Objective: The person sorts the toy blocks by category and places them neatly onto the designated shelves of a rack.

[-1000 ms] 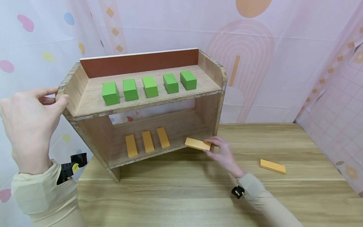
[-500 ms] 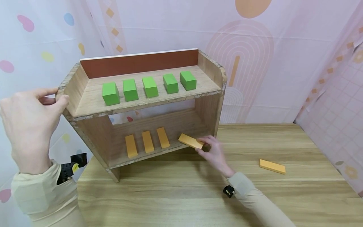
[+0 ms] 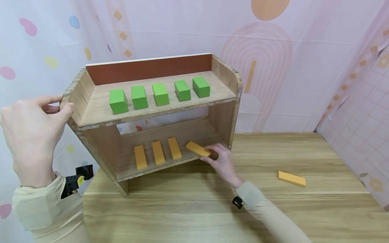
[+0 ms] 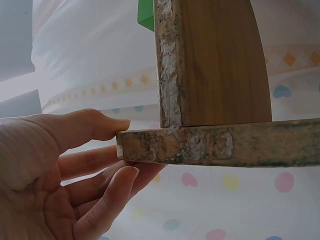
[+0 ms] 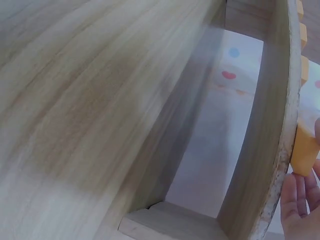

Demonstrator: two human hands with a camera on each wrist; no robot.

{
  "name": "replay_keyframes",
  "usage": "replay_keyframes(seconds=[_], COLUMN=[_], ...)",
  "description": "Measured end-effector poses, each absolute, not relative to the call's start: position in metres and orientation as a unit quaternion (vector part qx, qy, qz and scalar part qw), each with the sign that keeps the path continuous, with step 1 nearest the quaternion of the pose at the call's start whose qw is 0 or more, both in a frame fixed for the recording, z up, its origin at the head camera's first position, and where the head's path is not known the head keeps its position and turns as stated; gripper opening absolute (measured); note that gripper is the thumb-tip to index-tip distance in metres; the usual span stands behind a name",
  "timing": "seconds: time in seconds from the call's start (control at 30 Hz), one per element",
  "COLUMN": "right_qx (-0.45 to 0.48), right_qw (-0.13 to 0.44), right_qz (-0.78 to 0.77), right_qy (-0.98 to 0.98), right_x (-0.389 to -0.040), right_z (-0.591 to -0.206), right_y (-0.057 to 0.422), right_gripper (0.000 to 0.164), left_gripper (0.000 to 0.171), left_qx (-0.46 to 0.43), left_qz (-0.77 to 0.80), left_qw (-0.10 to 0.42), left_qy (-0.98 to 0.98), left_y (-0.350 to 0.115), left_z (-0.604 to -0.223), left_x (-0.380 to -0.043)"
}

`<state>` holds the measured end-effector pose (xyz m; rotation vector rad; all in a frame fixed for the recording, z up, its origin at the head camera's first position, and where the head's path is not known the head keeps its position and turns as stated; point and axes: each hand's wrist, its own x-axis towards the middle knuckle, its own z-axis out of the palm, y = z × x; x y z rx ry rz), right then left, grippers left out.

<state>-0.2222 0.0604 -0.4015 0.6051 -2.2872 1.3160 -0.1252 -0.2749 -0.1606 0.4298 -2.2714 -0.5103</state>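
Note:
My left hand [image 3: 33,135] pinches the left side panel of a small wooden shelf [image 3: 158,114]; in the left wrist view, thumb and fingers sit on either side of the panel's end [image 4: 170,146]. At the lower shelf's right part, my right hand [image 3: 223,165] holds an orange block [image 3: 197,148] by its near end, thumb against fingers. That block lies slanted over the lower board, and the right wrist view catches part of the same orange block [image 5: 304,150] at the board's edge. To its left, three orange blocks [image 3: 158,152] stand in a row, spaced apart.
Several green blocks [image 3: 160,94] line the upper shelf. Another orange block [image 3: 291,178] lies on the wooden table [image 3: 188,216], right of my right forearm. A patterned cloth [image 3: 182,30] hangs behind the shelf.
My right hand has carried its orange block leftward, from near the shelf's right side panel further over the lower board, and the block has turned slightly. My left hand keeps its place.

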Motion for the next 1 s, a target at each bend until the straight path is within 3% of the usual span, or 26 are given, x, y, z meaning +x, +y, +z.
replay_keyframes(seconds=[0.3, 0.63, 0.87, 1.0], right_qx=[0.329, 0.462, 0.457, 0.455], right_qw=[0.206, 0.359, 0.355, 0.342], right_qz=[0.424, 0.137, 0.065, 0.061], right_qy=[-0.818, -0.799, -0.813, -0.82], right_x=[-0.218, -0.213, -0.213, -0.213], right_z=[-0.406, -0.417, -0.418, -0.417], right_y=[0.065, 0.076, 0.074, 0.071], right_gripper=[0.03, 0.042, 0.057, 0.057], left_gripper=[0.042, 0.043, 0.042, 0.042], left_qx=[0.169, 0.171, 0.167, 0.167], left_qz=[-0.208, -0.212, -0.203, -0.203], left_qw=[0.373, 0.372, 0.377, 0.377], left_qy=[-0.888, -0.887, -0.888, -0.888], left_y=[-0.275, -0.273, -0.275, -0.275], left_z=[-0.162, -0.16, -0.162, -0.162], left_x=[-0.125, -0.123, -0.125, -0.125])
